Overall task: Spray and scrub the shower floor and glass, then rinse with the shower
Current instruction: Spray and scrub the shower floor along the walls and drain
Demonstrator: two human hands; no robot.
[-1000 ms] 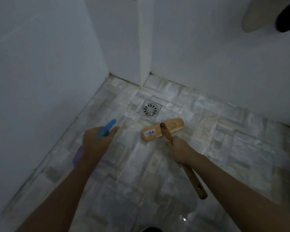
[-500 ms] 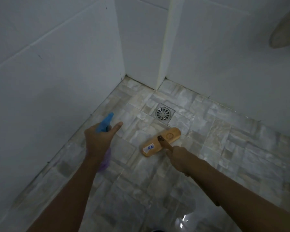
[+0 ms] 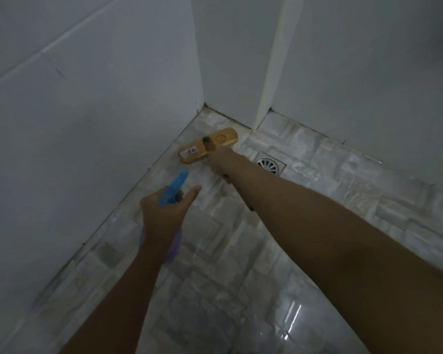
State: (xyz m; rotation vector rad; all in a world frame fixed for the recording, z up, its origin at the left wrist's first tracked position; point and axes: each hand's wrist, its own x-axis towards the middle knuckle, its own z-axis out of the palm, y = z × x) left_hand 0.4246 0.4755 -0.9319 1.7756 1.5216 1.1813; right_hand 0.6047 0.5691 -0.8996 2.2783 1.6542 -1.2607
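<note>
A wooden scrub brush (image 3: 207, 145) with a long handle rests head-down on the grey tiled shower floor (image 3: 317, 200), close to the far left corner. My right hand (image 3: 221, 162) grips its handle just behind the head; my forearm hides most of the handle. My left hand (image 3: 164, 213) holds a spray bottle (image 3: 173, 190) with a blue nozzle and purple body, index finger stretched out, nozzle aimed toward the brush.
White tiled walls (image 3: 87, 111) close in on the left and back, with a white vertical strip (image 3: 271, 62) at the back. A round metal drain (image 3: 269, 166) sits just right of the brush. The floor near the bottom right is wet and shiny.
The brush has been pushed away from the drain's near side into the far left corner, my right arm stretching out. My left hand with the bottle kept roughly its place.
</note>
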